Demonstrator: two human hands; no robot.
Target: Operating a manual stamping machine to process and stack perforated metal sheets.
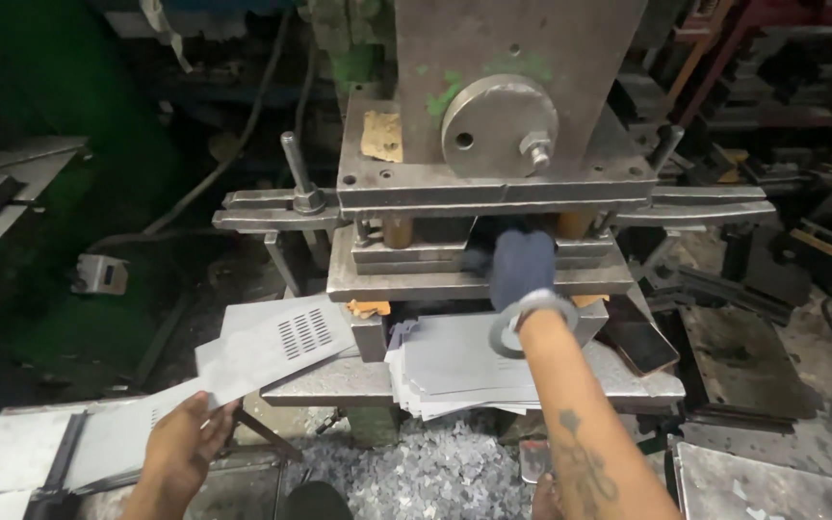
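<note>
Head view looks down on a press (493,144) in the upper middle of the frame. Left hand (180,443), bare, sits at the lower left; its fingers are curled and pinch the near corner of a grey sheet (272,347) with a block of punched slots. That sheet slants up and right from the hand toward the press, its far end lying over the table (320,383) edge. The left forearm comes in from the bottom edge, wrist bent slightly upward.

Right hand (522,265), in a dark blue glove, is pushed into the gap between the upper and lower die blocks at the frame's middle. Whether its fingers are spread or closed cannot be told, since the glove is blurred and the tips are hidden in the gap. A metal ring (529,318) circles the wrist. The right forearm, tattooed, stretches straight up from the bottom right.

A stack (455,371) of flat sheets lies on the table just under that wrist. A phone (639,339) rests to the right of the stack. Scrap (435,477) covers the floor below.
</note>
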